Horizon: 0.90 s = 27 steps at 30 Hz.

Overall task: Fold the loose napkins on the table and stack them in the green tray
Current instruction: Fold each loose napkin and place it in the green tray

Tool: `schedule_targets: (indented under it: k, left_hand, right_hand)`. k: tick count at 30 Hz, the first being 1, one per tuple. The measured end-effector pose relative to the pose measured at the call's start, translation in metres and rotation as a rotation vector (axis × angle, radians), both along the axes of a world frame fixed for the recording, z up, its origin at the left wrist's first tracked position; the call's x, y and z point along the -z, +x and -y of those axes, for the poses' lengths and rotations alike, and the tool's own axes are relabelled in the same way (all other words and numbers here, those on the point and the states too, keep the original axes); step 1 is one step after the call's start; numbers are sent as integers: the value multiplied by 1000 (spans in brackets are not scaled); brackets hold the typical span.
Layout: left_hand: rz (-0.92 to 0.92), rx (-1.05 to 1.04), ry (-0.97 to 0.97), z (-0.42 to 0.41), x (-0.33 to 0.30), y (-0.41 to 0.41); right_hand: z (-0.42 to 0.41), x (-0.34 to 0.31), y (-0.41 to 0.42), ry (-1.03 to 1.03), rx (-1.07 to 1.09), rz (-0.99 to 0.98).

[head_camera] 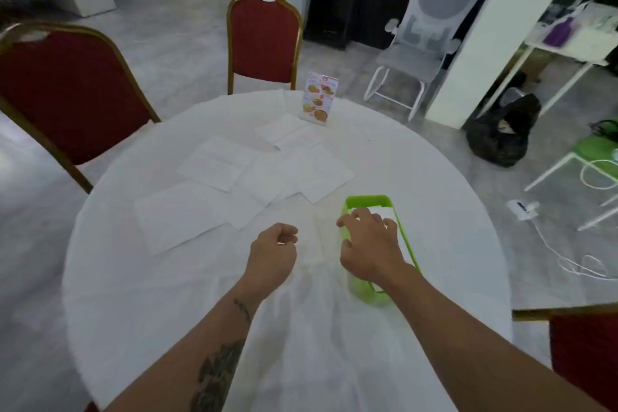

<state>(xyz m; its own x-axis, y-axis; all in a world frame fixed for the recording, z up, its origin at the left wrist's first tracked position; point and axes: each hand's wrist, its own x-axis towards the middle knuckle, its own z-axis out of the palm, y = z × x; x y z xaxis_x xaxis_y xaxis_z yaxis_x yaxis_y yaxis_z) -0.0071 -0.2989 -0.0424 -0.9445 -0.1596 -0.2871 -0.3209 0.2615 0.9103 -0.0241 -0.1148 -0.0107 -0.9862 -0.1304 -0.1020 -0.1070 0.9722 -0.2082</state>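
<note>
Several loose white napkins lie spread flat over the middle of the round white table. A green tray stands to the right of centre with a folded white napkin inside it. My right hand hovers over the tray, its fingers spread and bent down onto the folded napkin. My left hand is just left of the tray above the tablecloth, fingers loosely curled and holding nothing.
A menu stand stands at the far edge of the table. Red chairs are at the far side, the left and the near right. An office chair and a black bag are on the floor to the right.
</note>
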Motion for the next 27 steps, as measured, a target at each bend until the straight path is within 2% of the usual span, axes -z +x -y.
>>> schedule_targets:
  k: [5,9,13,18,21,24,27]
  left_hand:
    - [9,-101,-43,34,10,-12]
    - [34,-157,-77,51,20,-24]
    - [53,-182,-142,57,32,-38]
    - [-31,-55,-571,59,49,-62]
    - [43,97,-783,59,60,-72]
    - [105,188,-904,58,72,-76]
    - [17,151,-964,62,76,-77]
  right_hand:
    - [44,-5,-13,-34,-151,-6]
    - [59,7,-28,-58,-216,123]
    - [64,26,-47,-162,-161,262]
    - [73,48,-71,-326,-104,315]
    - [76,60,-77,-334,-82,355]
    - [74,70,-78,-318,-58,376]
    - [73,74,-82,-350,-14,354]
